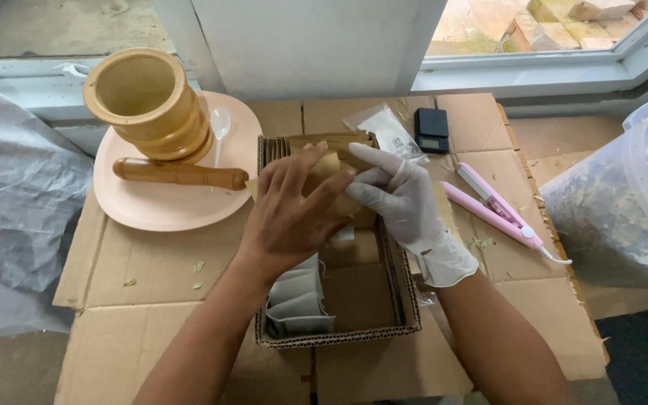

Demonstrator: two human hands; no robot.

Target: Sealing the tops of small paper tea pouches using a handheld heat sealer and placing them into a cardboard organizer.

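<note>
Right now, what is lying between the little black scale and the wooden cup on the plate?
In the head view, between the black scale and the wooden cup lie a clear plastic bag, bare cardboard, and a white plastic spoon on the pink plate.

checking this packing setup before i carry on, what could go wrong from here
1. Both hands, the bare left hand and the gloved right hand, press on brown packets at the far end of the cardboard box; crowding could crease them.
2. The wooden pestle lies loose on the pink plate beside the mortar; a nudge from the left arm might roll it off.
3. The pink sealer sits close to the right forearm and could be knocked.
</note>
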